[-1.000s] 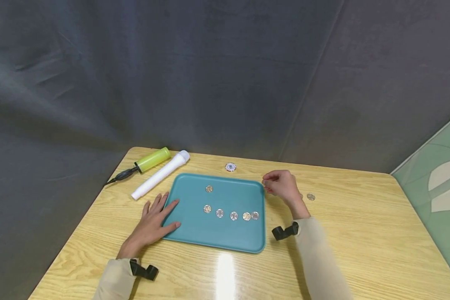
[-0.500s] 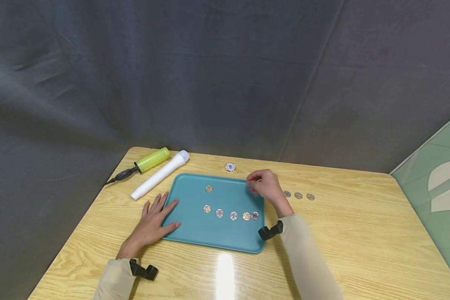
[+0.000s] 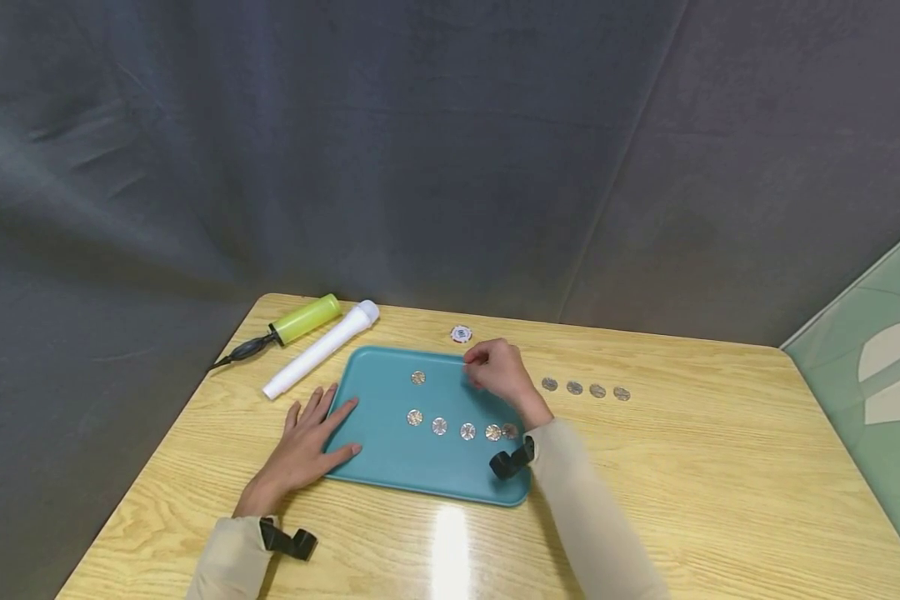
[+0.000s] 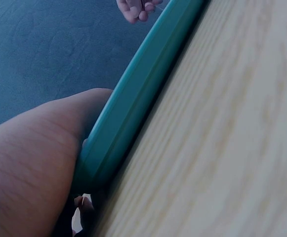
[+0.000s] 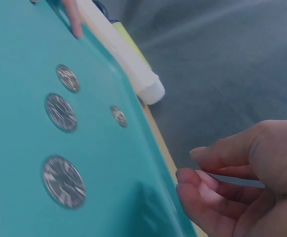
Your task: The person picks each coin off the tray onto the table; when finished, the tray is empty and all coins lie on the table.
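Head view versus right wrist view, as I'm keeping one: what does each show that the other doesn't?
Only the head view shows the patterned chip and the four coins on the table. Only the right wrist view shows the palm side of the right hand. Both show that hand's fingers, the left hand, the tray, its coins, the white microphone and the green pump.

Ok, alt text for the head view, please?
A person's right hand, fingers bent, is over the far side of a teal tray with six coins; the left hand lies spread across its left edge. Four more coins sit in a row on the table to the right. A chip lies behind the tray, a white microphone and green pump to its left.
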The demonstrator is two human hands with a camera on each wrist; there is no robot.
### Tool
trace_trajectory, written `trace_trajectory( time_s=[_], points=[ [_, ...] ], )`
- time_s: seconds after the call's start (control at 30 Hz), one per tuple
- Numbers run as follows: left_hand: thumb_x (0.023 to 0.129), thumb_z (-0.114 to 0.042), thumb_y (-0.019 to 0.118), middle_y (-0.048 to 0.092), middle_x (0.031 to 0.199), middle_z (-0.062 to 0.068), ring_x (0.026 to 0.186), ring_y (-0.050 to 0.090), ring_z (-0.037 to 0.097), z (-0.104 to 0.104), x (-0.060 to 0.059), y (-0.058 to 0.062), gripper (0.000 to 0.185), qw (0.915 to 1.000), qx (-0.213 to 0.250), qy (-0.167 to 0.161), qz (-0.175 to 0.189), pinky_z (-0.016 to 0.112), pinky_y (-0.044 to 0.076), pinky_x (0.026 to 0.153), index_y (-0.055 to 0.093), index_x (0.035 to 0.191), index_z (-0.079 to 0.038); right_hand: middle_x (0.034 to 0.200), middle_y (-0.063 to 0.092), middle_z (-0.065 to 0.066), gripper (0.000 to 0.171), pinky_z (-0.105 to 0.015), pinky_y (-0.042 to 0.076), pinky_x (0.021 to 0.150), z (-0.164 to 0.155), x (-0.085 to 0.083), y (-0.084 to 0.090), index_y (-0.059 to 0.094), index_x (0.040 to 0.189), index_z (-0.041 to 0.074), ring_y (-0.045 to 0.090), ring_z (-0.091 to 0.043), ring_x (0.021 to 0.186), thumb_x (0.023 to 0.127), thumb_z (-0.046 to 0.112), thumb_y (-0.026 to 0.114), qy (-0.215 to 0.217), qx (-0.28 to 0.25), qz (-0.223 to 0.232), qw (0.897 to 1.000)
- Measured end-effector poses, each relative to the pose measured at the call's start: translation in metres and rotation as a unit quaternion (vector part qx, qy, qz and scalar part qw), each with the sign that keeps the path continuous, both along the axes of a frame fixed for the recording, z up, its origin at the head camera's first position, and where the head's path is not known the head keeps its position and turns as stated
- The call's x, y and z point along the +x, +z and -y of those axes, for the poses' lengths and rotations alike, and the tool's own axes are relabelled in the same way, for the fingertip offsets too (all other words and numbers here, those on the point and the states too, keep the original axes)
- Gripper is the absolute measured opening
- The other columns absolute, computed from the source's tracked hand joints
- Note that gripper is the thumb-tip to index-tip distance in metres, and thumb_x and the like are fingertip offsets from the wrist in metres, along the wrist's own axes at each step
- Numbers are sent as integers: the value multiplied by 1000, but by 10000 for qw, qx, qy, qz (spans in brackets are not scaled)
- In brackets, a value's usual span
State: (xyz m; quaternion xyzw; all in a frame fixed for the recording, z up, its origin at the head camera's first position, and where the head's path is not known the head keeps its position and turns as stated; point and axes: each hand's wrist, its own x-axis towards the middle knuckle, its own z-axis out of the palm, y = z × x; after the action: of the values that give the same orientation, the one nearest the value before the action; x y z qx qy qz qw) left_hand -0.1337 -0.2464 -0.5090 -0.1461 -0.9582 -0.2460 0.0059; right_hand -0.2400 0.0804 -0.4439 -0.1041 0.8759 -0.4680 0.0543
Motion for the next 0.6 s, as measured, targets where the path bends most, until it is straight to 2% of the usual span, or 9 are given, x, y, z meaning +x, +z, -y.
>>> trace_trajectory(
  time_s=[0.3,0.6],
  points=[
    [92,-43,67,19,167,23,154,12,49,-1,0,2,74,10000,-22,13,0,72,6,117,40,155,-16,85,75,-13,13,-24,53,58,21,0,-8,76,99,-2,65,-12,60,88,4,71,54,84,217,9997],
    [92,-43,67,19,167,23,154,12,49,-1,0,2,74,10000,-12,22,37,72,6,117,40,155,-16,81,73,-11,11,-22,53,57,37,-1,-21,75,97,0,63,-10,60,86,2,72,157,191,192,9995]
  ],
)
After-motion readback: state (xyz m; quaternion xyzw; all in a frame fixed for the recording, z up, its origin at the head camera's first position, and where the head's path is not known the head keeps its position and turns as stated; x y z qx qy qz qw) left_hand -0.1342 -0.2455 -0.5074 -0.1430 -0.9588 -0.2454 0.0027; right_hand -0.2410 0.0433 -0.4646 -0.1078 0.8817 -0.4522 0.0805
